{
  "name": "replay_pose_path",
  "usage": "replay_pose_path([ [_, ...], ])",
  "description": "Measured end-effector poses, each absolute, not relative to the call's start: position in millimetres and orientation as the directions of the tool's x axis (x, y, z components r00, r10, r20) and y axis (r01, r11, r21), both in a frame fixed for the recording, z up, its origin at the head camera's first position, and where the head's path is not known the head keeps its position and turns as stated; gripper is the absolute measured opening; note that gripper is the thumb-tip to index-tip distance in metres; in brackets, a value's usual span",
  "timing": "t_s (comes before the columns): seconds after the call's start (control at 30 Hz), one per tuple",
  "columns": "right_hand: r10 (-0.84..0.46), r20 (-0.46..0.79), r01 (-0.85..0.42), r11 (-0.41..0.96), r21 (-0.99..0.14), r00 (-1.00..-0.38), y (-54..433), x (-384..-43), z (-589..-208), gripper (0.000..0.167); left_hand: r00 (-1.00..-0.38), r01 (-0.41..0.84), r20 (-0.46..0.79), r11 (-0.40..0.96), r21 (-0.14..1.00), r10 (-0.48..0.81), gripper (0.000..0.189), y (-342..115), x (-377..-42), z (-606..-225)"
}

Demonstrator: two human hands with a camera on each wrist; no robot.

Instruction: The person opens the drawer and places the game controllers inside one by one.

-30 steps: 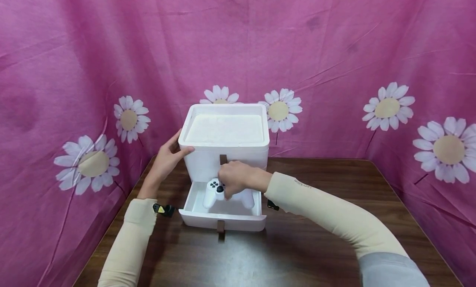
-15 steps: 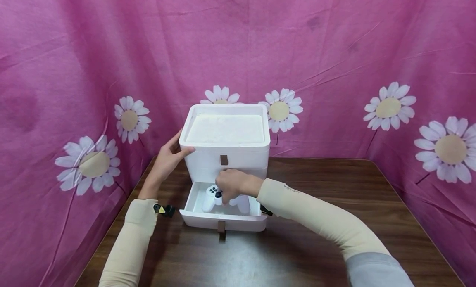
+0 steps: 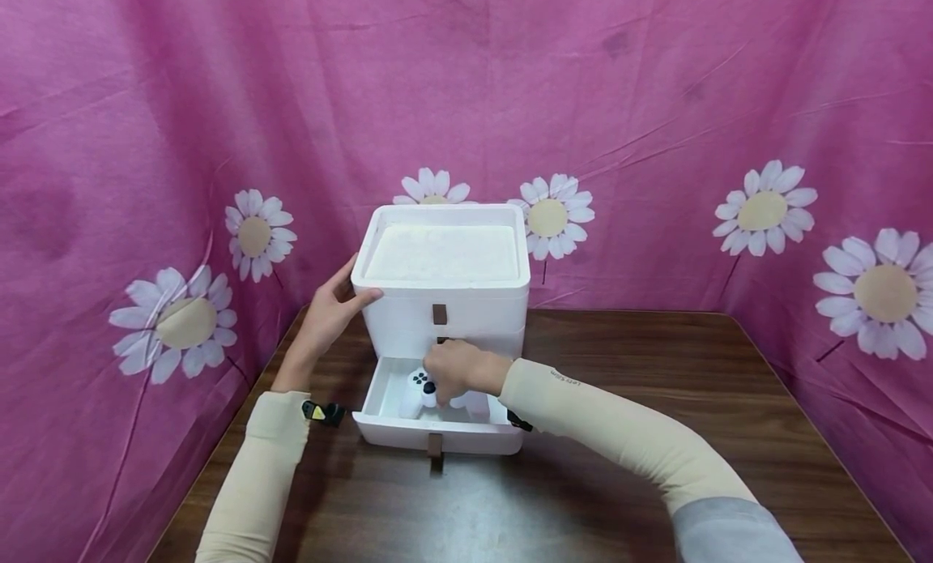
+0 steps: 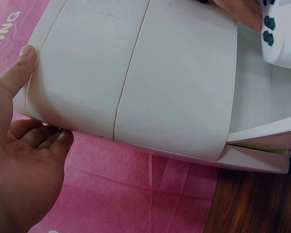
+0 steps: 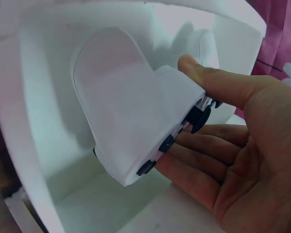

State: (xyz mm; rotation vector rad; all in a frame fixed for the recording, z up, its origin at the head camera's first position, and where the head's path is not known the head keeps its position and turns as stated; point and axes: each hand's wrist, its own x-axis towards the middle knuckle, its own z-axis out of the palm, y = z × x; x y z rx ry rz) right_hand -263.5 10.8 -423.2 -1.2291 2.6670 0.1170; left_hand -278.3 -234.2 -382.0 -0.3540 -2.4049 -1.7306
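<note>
A white drawer box [image 3: 477, 310] with brown tabs stands on the table, its bottom drawer [image 3: 470, 440] pulled out. My left hand [image 3: 330, 312] grips the box's upper left corner, thumb on the front and fingers round the side. Inside the drawer, my right hand [image 3: 461, 367] holds a white game controller [image 3: 412, 394] with dark buttons and sticks. In the right wrist view, the thumb lies on the controller [image 5: 111, 92] near its middle, with the fingers on its button side. Part of the controller is hidden behind the right hand in the head view.
The dark wooden table [image 3: 641, 360] extends around the box. A pink cloth [image 3: 656, 85] printed with white daisies hangs behind and at both sides. The box top is a shallow recessed lid [image 3: 440, 251].
My right hand has moved down and slightly left, lowering the controller further into the drawer. The upper brown tab, partly covered before, now shows fully. My left hand stays on the corner.
</note>
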Motion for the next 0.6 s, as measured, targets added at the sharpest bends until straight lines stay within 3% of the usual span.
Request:
replay_pose_path([
  [0.13, -0.731, -0.232, -0.751, 0.660, -0.001, -0.642, 10.9, -261.1, -426.5, 0.037, -0.962, 0.274, 0.258, 0.301, 0.913, 0.093, 0.083, -233.8, -277.0, -381.8],
  [0.37, -0.710, -0.238, -0.727, 0.687, -0.023, -0.663, 12.4, -262.1, -428.5, 0.028, -0.963, 0.271, 0.255, 0.291, 0.918, 0.090, 0.083, -233.1, -277.1, -382.1],
  [0.6, -0.708, -0.251, -0.724, 0.689, -0.043, -0.660, 14.2, -261.0, -425.7, 0.030, -0.959, 0.282, 0.266, 0.295, 0.913, 0.092, 0.083, -233.3, -277.1, -383.0],
])
